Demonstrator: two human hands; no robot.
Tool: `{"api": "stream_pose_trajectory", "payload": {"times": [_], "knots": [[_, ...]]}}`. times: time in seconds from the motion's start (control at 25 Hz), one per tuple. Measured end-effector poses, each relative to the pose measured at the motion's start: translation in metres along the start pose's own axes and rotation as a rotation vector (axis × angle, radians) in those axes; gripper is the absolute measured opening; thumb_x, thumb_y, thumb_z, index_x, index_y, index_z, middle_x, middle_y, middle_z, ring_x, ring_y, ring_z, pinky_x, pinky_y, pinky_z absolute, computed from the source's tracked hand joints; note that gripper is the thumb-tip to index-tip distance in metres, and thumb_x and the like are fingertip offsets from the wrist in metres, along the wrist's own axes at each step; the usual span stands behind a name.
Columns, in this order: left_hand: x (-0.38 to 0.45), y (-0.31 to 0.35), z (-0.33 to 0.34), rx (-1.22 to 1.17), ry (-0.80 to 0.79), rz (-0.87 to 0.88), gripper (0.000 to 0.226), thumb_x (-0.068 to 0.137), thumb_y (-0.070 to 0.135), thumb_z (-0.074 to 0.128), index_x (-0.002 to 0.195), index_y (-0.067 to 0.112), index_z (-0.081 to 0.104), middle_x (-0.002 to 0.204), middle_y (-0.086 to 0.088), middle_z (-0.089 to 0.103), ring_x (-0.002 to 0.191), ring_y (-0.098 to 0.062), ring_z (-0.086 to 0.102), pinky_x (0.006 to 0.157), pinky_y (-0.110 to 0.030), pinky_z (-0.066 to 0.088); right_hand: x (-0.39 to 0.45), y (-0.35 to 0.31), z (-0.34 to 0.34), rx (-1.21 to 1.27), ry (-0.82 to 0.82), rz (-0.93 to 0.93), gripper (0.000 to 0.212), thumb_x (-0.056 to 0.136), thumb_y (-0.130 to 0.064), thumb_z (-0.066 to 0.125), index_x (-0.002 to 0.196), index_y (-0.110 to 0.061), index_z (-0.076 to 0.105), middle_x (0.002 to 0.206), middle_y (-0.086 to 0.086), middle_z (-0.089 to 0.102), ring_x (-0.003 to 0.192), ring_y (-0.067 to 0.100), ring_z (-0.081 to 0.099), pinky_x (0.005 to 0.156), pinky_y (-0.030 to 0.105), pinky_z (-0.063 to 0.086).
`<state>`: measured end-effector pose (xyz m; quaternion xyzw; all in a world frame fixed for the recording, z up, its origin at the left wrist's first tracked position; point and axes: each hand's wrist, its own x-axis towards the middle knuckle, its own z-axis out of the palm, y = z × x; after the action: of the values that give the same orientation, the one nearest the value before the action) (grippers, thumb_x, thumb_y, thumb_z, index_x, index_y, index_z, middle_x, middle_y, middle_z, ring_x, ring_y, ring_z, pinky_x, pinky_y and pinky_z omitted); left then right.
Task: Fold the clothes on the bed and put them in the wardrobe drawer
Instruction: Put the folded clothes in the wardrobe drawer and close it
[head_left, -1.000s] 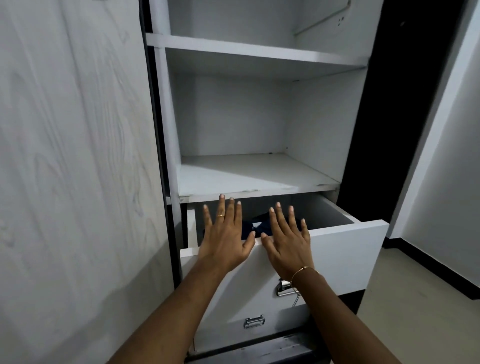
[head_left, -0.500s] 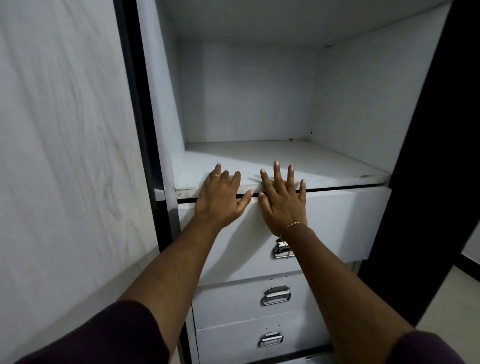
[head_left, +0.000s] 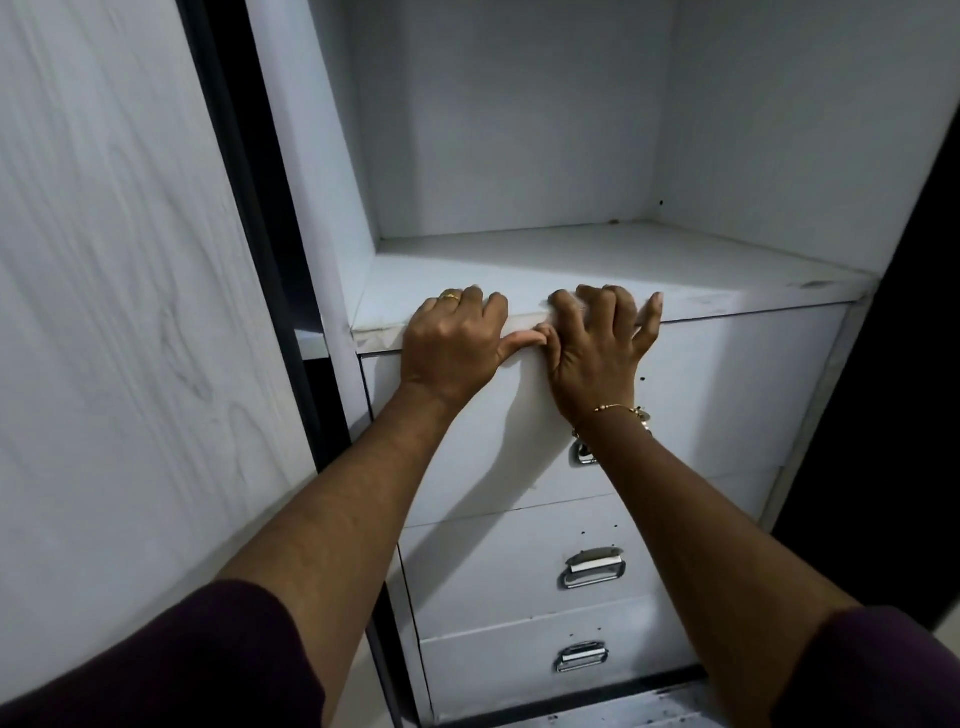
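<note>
The hands are laid side by side on the top drawer of the wardrobe, at about 12 o'clock from the camera. The left hand (head_left: 457, 338) is set with its palm against the upper edge of the top drawer (head_left: 727, 395), its fingers bent over the lip of the shelf (head_left: 597, 265) above and its thumb stretched toward 3 o'clock. The right hand (head_left: 597, 348) is placed just beside it, at 3 o'clock of the left, thumbs touching; its fingers are likewise curled over the shelf lip, and nothing is held in either hand.

The drawer front is seen flush with the cabinet, with no gap left under the shelf, so the drawer is judged to be pushed fully in. No clothes are visible anywhere in the view, and whether any lie inside the closed drawer cannot be told. The bed is out of view, so what remains to be folded cannot be told either. The storing step is judged to be at its end.

The top drawer's handle (head_left: 584, 457) is partly hidden behind the right wrist, at 6 o'clock of that hand. 2 more drawers are stacked below, each with a metal handle (head_left: 592, 569). A pale wardrobe door (head_left: 130, 338) stands at 9 o'clock of the left hand.
</note>
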<state>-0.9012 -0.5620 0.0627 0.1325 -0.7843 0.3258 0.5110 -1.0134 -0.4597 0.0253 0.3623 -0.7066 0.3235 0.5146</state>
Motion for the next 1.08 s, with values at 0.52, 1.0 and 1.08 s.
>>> {"api": "stream_pose_trajectory", "payload": {"times": [0.52, 1.0, 1.08], "knots": [[-0.097, 0.058, -0.036, -0.274, -0.266, 0.319, 0.072, 0.084, 0.044, 0.052, 0.141, 0.006, 0.03, 0.151, -0.018, 0.025, 0.14, -0.034, 0.02, 0.111, -0.057, 0.012, -0.111, 0.015, -0.058, -0.024, -0.338, 0.043, 0.059, 0.088, -0.031, 0.047, 0.141, -0.012, 0.029, 0.149, 0.017, 0.026, 0.138, 0.031, 0.019, 0.111, 0.047, 0.011], [-0.249, 0.177, 0.005, -0.09, -1.032, 0.655, 0.071, 0.097, 0.029, 0.029, 0.145, -0.002, -0.013, 0.154, -0.023, -0.015, 0.142, -0.036, -0.014, 0.113, -0.052, -0.005, -0.279, 0.05, -0.025, -0.13, -1.169, -0.048, 0.065, 0.076, -0.003, 0.057, 0.138, -0.003, 0.039, 0.139, 0.016, 0.04, 0.128, 0.032, 0.041, 0.108, 0.044, 0.033], [-0.257, 0.179, 0.006, -0.17, -1.042, 0.562, 0.071, 0.096, 0.024, 0.03, 0.145, -0.001, -0.015, 0.154, -0.023, -0.016, 0.143, -0.036, -0.012, 0.115, -0.05, 0.0, -0.293, 0.055, -0.02, -0.11, -1.039, 0.006, 0.068, 0.055, 0.001, 0.069, 0.122, 0.001, 0.056, 0.12, 0.021, 0.057, 0.109, 0.036, 0.058, 0.093, 0.047, 0.047]]}}
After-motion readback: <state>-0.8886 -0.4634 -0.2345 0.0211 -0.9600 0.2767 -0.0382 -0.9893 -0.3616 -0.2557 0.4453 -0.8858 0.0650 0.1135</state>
